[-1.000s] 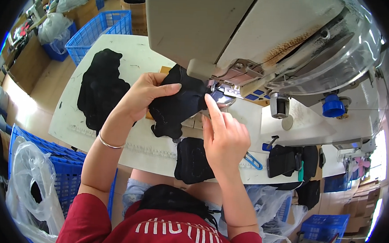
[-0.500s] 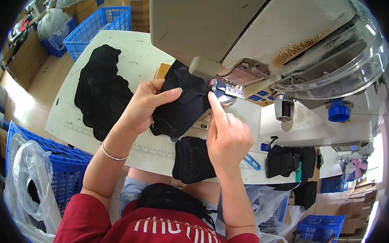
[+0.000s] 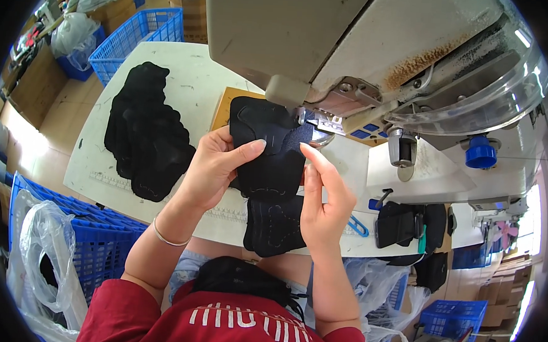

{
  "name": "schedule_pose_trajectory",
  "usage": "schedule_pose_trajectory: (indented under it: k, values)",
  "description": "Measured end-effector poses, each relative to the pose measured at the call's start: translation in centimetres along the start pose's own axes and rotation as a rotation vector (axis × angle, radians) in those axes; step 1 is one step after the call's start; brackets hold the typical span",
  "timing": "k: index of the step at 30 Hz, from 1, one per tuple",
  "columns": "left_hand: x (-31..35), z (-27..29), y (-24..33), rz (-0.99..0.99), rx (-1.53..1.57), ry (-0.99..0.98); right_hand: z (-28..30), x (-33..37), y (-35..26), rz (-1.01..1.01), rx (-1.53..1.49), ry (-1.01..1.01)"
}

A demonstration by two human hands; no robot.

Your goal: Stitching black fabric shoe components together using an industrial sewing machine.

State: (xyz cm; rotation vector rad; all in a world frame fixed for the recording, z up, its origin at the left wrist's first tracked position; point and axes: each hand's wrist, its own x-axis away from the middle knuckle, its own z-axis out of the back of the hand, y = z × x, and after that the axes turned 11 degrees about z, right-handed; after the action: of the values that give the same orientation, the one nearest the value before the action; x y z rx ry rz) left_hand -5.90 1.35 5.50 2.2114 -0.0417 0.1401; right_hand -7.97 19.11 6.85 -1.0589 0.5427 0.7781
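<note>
A black fabric piece (image 3: 268, 171) with light stitch lines and a curved patch is held up in front of the sewing machine's needle area. My left hand (image 3: 215, 162) pinches its left side, thumb on top and fingers underneath. My right hand (image 3: 327, 201) is at the piece's right edge, index fingertip touching or very close to it, thumb apart from the index finger. Below lies a small stack of black stitched pieces (image 3: 274, 227), partly covered by the held one. Farther left on the table is a larger pile of black pieces (image 3: 146, 133).
The sewing machine (image 3: 275, 35) overhangs the white table (image 3: 186, 73) at the upper right. Blue thread snips (image 3: 358, 226) and a black phone-like object (image 3: 396, 228) lie right of my hand. Blue crates (image 3: 105, 255) with plastic bags stand at the left.
The fabric piece has come away from the needle area towards me and turned flatter to view. My right index finger has gone from pressing by the needle to the piece's edge.
</note>
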Motion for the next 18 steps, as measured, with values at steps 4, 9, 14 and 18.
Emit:
schedule_pose_trajectory:
  k: [4, 9, 14, 18]
  values:
    - [-0.4, 0.0, -0.2, 0.010, -0.009, 0.009, -0.6, 0.1, -1.2, -0.215, -0.132, -0.052]
    - [-0.6, -0.8, 1.4, 0.209, 0.007, -0.010, -0.6, 0.3, -0.9, -0.248, -0.158, 0.002]
    - [-0.4, -0.7, 0.4, 0.132, -0.100, -0.004, 0.0, 0.5, -0.7, -0.243, -0.150, 0.028]
    - [-0.4, -1.3, -0.7, 0.103, 0.034, 0.006, 0.4, 0.4, -0.6, -0.269, -0.137, 0.017]
